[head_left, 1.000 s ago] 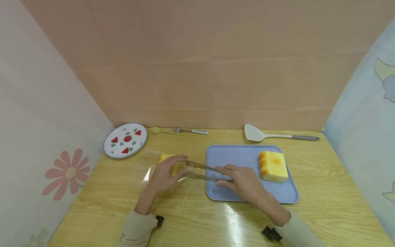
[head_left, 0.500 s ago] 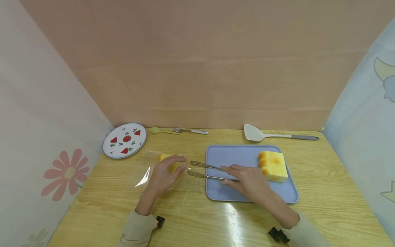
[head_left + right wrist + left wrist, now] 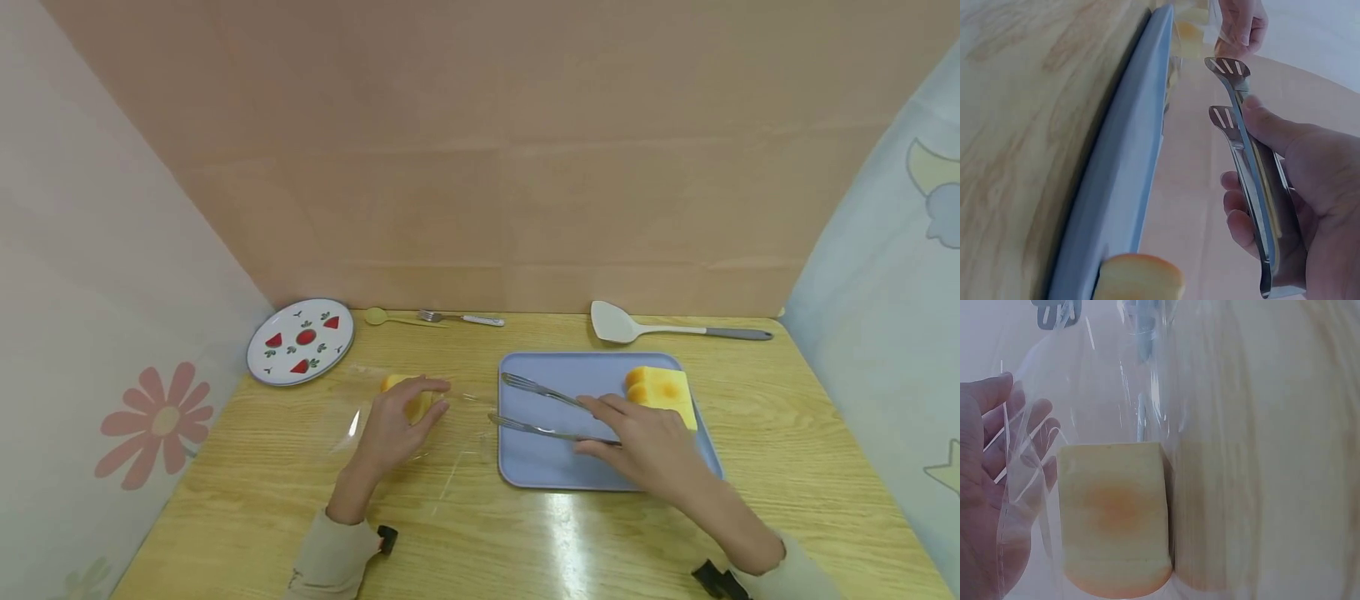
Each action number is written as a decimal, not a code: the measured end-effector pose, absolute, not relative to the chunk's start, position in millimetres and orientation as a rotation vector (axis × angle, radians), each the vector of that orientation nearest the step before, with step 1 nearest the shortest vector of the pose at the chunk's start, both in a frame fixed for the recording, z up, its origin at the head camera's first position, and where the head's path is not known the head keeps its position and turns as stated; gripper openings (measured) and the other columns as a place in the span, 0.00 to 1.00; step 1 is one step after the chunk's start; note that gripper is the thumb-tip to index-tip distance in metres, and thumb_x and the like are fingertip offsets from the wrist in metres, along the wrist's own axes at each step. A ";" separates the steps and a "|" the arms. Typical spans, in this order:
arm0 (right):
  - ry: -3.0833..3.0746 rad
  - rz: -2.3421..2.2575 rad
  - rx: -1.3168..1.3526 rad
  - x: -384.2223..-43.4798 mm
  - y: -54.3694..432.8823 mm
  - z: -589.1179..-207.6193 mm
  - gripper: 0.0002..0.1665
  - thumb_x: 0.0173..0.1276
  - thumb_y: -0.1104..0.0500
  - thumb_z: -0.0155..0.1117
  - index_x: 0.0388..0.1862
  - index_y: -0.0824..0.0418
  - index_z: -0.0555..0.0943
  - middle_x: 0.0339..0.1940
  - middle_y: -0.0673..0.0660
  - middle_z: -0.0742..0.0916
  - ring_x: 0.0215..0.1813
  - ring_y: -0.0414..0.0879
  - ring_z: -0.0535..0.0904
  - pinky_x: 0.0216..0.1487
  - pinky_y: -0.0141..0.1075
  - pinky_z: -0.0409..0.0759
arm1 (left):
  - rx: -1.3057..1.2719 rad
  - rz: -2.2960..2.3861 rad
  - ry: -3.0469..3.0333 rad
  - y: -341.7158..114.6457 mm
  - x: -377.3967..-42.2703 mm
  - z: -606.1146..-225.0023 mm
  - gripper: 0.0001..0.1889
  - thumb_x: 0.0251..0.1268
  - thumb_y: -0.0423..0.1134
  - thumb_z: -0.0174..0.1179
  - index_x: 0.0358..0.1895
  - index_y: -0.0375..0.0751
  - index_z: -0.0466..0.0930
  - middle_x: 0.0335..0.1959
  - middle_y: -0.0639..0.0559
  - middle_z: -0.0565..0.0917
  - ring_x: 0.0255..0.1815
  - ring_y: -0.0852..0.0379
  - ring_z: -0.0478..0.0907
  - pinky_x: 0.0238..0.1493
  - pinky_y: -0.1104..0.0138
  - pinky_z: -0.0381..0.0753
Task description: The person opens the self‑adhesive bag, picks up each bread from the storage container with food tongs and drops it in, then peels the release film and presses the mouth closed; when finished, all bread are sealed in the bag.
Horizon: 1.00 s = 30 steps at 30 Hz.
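My left hand (image 3: 393, 417) lies at the mouth of a clear plastic bag (image 3: 352, 427) on the table. In the left wrist view its thumb and fingers are spread wide apart, with the film draped across the fingers. Inside the bag sits a toy bread slice (image 3: 1113, 512), yellow with browned patches, partly hidden by the hand in the head view. My right hand (image 3: 652, 446) grips metal tongs (image 3: 1279, 231), whose slotted tips stand apart with nothing between them, over the blue tray (image 3: 555, 475). Another toy bread piece (image 3: 663, 388) rests on the tray, partly behind my right hand.
Back left stands a white plate (image 3: 300, 350) with a watermelon pattern. A yellow spoon (image 3: 377, 317) and a fork (image 3: 480, 320) lie beside it. Behind the tray is a white spatula (image 3: 615, 323) with a grey handle. Cloth-covered walls (image 3: 495, 208) enclose the table (image 3: 480, 533).
My right hand has drawn the tongs rightward, away from the bag and over the tray, where they now stand wider apart. The left hand has stayed at the bag.
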State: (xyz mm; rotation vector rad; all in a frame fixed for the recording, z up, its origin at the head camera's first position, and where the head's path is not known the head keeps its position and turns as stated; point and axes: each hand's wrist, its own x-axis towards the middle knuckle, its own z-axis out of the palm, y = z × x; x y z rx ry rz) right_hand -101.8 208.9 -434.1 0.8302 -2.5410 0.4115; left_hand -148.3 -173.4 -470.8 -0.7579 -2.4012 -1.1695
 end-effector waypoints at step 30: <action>-2.725 0.358 0.632 -85.4 331.7 -408.1 0.46 0.63 0.47 0.88 0.75 0.62 0.78 0.52 0.53 0.87 0.38 0.42 0.81 0.24 0.32 0.73 | -0.714 -1.341 -2.421 -181.8 -150.8 -483.0 0.12 0.74 0.30 0.72 0.57 0.34 0.91 0.56 0.48 0.93 0.60 0.42 0.89 0.64 0.41 0.87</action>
